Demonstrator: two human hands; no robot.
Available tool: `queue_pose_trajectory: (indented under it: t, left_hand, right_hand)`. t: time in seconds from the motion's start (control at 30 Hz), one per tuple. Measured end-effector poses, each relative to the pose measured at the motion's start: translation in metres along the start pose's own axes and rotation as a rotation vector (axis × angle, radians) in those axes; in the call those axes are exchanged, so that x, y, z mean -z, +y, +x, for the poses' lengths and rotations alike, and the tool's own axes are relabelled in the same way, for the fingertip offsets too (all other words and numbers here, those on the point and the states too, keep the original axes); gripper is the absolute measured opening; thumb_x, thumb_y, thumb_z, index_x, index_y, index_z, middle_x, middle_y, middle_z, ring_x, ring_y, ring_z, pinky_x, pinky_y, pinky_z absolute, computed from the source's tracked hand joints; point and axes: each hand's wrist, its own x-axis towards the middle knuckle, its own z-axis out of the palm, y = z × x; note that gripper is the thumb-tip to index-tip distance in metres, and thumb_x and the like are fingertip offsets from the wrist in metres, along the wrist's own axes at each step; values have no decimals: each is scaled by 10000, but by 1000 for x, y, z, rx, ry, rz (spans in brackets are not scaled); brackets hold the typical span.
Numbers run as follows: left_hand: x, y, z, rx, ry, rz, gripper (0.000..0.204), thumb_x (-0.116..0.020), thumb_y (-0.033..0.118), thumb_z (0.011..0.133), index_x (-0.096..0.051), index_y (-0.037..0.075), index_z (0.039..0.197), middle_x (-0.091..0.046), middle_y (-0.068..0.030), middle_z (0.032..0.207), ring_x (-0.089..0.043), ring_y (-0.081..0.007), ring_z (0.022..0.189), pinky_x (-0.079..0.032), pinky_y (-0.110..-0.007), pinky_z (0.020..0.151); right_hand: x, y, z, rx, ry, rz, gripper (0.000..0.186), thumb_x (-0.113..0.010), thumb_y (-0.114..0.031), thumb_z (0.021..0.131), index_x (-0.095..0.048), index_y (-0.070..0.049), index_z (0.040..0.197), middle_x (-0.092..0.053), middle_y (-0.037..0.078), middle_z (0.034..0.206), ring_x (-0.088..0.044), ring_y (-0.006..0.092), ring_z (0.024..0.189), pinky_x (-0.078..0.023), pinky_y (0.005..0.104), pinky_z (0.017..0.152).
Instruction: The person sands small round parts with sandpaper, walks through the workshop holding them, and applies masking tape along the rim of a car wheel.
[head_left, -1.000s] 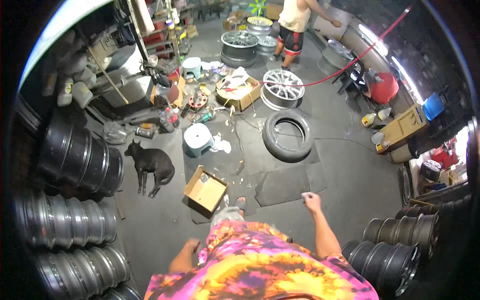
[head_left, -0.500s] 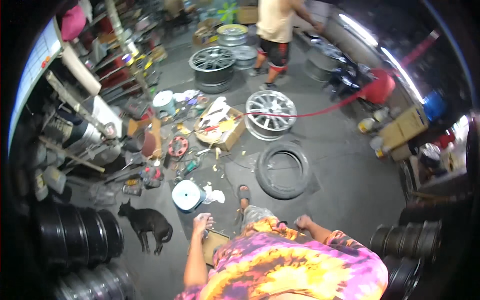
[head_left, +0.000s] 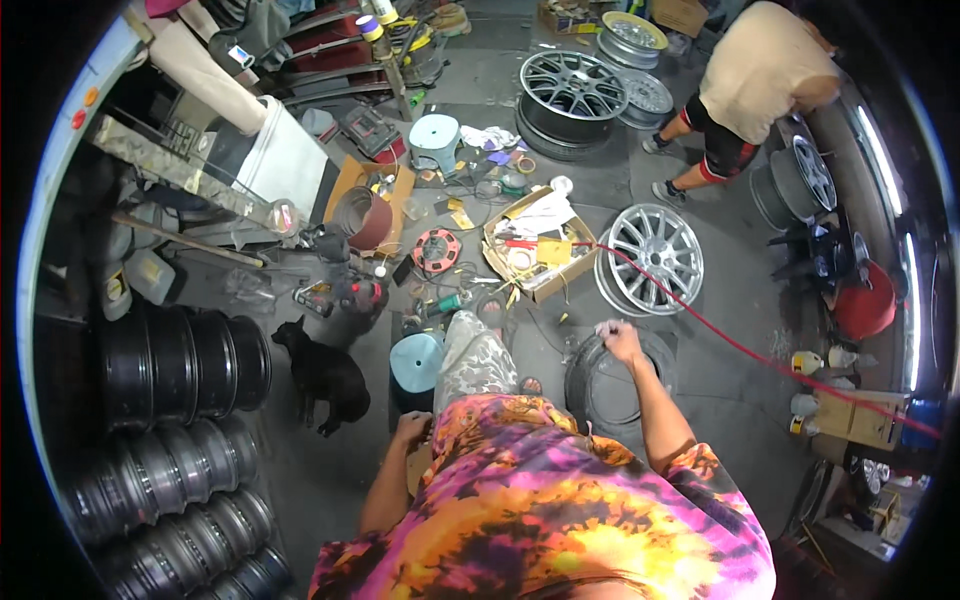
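Observation:
My right hand (head_left: 616,338), whitened at its curled fingertips, hangs over a black tyre (head_left: 583,385) lying on the floor; whatever is in its fingers is too small to make out. Low beside my hip is my left hand (head_left: 412,428), its fingers mostly hidden against me, near a blue plastic stool (head_left: 417,364) and a partly covered cardboard piece (head_left: 419,462). Ahead lie an open box (head_left: 497,238) of loose items, a green power tool (head_left: 446,304) and a silver spoked wheel (head_left: 648,258).
A black dog (head_left: 330,385) is at my left beside stacked rims (head_left: 180,365). A co-worker (head_left: 760,80) bends at the upper right near wheels (head_left: 572,85). A red hose (head_left: 690,302) crosses rightward. Tools, boxes (head_left: 400,190) and a red reel (head_left: 437,249) litter the floor.
I have stepped forward toward the clutter and tyre. My left hand rose, then dropped beside my hip. My right hand moved forward over the tyre. The co-worker has bent down.

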Motion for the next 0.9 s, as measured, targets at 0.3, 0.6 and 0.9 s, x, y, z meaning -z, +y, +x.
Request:
queue_pose_trajectory:
  t: [0.3, 0.6, 0.9]
  left_hand:
    - [34, 136, 131, 41, 41, 14, 233, -663, 240, 908, -698, 20, 974, -675, -76, 793, -644, -151, 634, -528, -301, 509]
    - [89, 294, 157, -120, 204, -316, 268, -641, 235, 915, -622, 17, 1071, -696, -112, 883, -685, -190, 704, -571, -290, 581]
    - [28, 193, 202, -8, 237, -418, 275, -546, 256, 943, -623, 35, 1086, -687, -155, 989, -694, -266, 824, -579, -369, 689]
  right_hand:
    - [-27, 57, 17, -655, -388, -183, 295, -716, -365, 826, -768, -115, 974, -716, 103, 752, -677, 168, 657, -548, 369, 662]
    - [-30, -8, 219, -206, -195, -356, 340, -689, -302, 805, -710, -3, 964, -704, 247, 902, -705, 381, 829, -555, 438, 685]
    - [-20, -102, 422, -190, -269, -299, 248, -647, -206, 775, -717, 0, 895, -701, 217, 763, -700, 299, 678, -550, 426, 656]
